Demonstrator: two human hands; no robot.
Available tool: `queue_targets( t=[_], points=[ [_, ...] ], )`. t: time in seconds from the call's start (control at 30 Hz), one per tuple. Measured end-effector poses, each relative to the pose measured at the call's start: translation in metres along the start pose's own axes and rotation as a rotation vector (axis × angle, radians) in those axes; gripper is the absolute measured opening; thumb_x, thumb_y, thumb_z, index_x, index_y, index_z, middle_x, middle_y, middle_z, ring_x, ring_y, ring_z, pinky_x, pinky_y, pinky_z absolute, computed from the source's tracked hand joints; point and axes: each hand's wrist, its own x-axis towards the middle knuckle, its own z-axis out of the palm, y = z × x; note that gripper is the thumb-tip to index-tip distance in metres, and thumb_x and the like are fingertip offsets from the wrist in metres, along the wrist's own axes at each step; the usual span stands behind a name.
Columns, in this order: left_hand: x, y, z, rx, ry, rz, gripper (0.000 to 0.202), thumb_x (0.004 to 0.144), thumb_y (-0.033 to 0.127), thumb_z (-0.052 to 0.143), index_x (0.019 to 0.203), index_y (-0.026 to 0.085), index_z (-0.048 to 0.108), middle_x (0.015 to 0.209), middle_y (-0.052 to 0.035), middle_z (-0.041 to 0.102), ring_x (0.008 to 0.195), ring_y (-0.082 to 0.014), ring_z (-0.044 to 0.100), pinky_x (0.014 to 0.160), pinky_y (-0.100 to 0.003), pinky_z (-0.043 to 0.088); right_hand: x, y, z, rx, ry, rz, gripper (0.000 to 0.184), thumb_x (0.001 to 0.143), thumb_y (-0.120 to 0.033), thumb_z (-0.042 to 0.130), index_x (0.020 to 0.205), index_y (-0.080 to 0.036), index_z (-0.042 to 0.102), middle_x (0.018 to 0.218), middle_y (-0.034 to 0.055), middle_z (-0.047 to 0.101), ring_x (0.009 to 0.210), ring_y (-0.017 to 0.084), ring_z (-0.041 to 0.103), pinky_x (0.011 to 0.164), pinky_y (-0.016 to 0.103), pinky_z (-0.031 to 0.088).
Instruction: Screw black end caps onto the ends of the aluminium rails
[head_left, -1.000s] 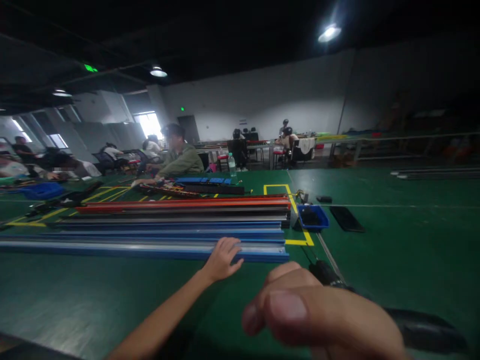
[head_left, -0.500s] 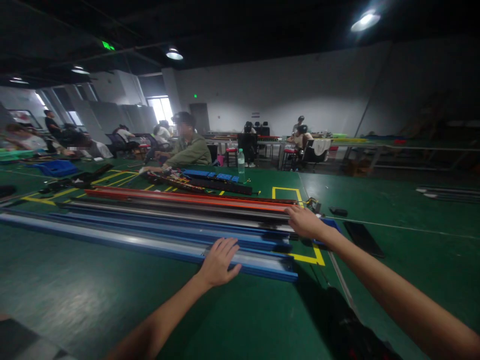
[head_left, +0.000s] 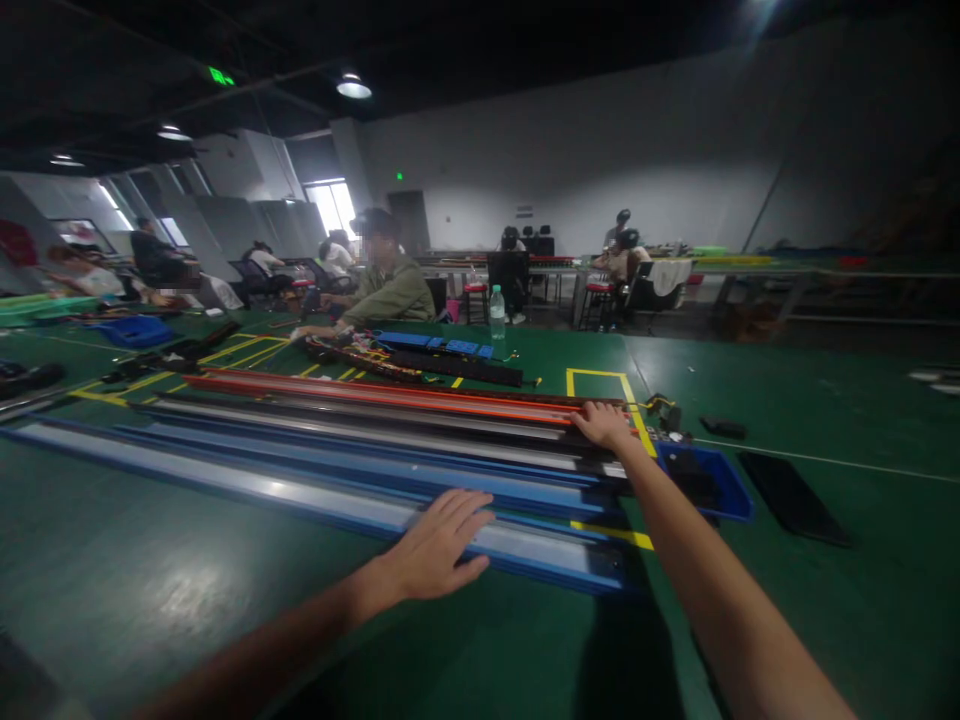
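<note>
resting your open, empty left hand (head_left: 442, 546) should steady blue rail (head_left: 277, 488); right hand (head_left: 603, 424) half-curled at orange rail (head_left: 375, 394), grip unclear.

The left forearm (head_left: 300, 630) enters from seven o'clock, left hand (head_left: 442, 550) palm down, thumb spread; the right forearm (head_left: 720, 590) enters from five, right hand (head_left: 604, 425) farther out, fingers toward ten.

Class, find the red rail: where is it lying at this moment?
In the head view, the red rail stretches mostly left of centre, just beyond the black rails, its right end by the right hand.
</note>
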Motion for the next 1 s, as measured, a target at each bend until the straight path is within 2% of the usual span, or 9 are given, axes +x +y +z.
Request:
queue_targets(
  t=[0.1,0.2,0.3,0.37,0.4,0.5,0.67,0.77,1.0],
  points=[
    [0.023,-0.052,-0.024,0.1,-0.068,-0.067,0.039,0.1,0.042,0.052,0.13,0.019,0.061,0.138,-0.0127,0.064,0.132,-0.0277,0.056,0.114,-0.048,0.045,0.009,0.006,0.001,0.005,-0.042,-0.007,0.061,0.105,-0.054,0.034,0.136,-0.008,0.059,0.143,0.0242,0.059,0.133,0.038,0.053,0.111,0.048,0.036],
    [0.063,-0.129,-0.04,0.195,-0.13,-0.257,0.035,0.105,0.035,0.042,0.122,0.014,0.065,0.127,-0.0156,0.066,0.123,-0.0279,0.06,0.107,-0.048,0.049,0.022,0.012,-0.001,0.025,-0.115,-0.025,0.056,0.105,-0.054,0.04,0.135,-0.012,0.063,0.142,0.0225,0.059,0.134,0.038,0.053,0.111,0.052,0.038],
    [0.099,-0.204,-0.042,0.239,-0.172,-0.372,0.033,0.106,0.031,0.044,0.125,0.011,0.063,0.127,-0.0173,0.065,0.119,-0.026,0.061,0.104,-0.048,0.052,0.034,0.018,-0.005,0.053,-0.193,-0.04,0.042,0.104,-0.048,0.054,0.13,-0.016,0.065,0.136,0.0158,0.063,0.123,0.031,0.061,0.106,0.051,0.048],
    [0.115,-0.241,-0.037,0.248,-0.243,-0.415,0.038,0.099,0.039,0.062,0.129,0.016,0.061,0.129,-0.011,0.064,0.114,-0.0233,0.064,0.097,-0.046,0.057,0.038,0.022,-0.008,0.073,-0.231,-0.044,0.036,0.102,-0.04,0.063,0.13,-0.018,0.063,0.133,0.011,0.064,0.114,0.025,0.065,0.098,0.048,0.055],
    [0.12,-0.255,-0.033,0.252,-0.28,-0.431,0.04,0.098,0.039,0.063,0.13,0.016,0.06,0.13,-0.0111,0.063,0.113,-0.0233,0.065,0.095,-0.046,0.058,0.039,0.024,-0.009,0.083,-0.244,-0.049,0.035,0.102,-0.038,0.064,0.131,-0.019,0.063,0.133,0.01,0.064,0.112,0.024,0.066,0.095,0.046,0.057],
    [0.127,-0.283,-0.019,0.249,-0.386,-0.443,0.04,0.098,0.039,0.063,0.131,0.016,0.06,0.13,-0.0111,0.063,0.112,-0.023,0.065,0.095,-0.045,0.058,0.042,0.028,-0.01,0.112,-0.271,-0.078,0.034,0.102,-0.036,0.064,0.131,-0.019,0.063,0.132,0.0101,0.064,0.11,0.023,0.067,0.093,0.044,0.059],
    [0.124,-0.308,-0.001,0.232,-0.52,-0.447,0.04,0.098,0.04,0.063,0.13,0.016,0.061,0.131,-0.0107,0.063,0.113,-0.0234,0.065,0.095,-0.045,0.058,0.05,0.036,-0.005,0.146,-0.28,-0.121,0.03,0.104,-0.041,0.059,0.12,-0.018,0.069,0.123,0.0106,0.07,0.106,0.023,0.069,0.094,0.042,0.057],
    [0.118,-0.322,0.001,0.235,-0.559,-0.479,0.039,0.098,0.04,0.063,0.13,0.017,0.061,0.131,-0.0106,0.063,0.113,-0.0236,0.064,0.095,-0.045,0.058,0.056,0.04,0.0,0.158,-0.264,-0.124,0.034,0.104,-0.043,0.054,0.111,-0.018,0.076,0.115,0.0134,0.076,0.102,0.026,0.072,0.091,0.038,0.056],
    [0.101,-0.35,-0.001,0.256,-0.576,-0.515,0.039,0.098,0.039,0.063,0.131,0.017,0.061,0.131,-0.011,0.063,0.113,-0.023,0.065,0.095,-0.045,0.058,0.061,0.046,0.007,0.179,-0.222,-0.102,0.037,0.096,-0.05,0.059,0.098,-0.021,0.081,0.103,0.0129,0.08,0.091,0.028,0.074,0.079,0.034,0.055]
  ],
)
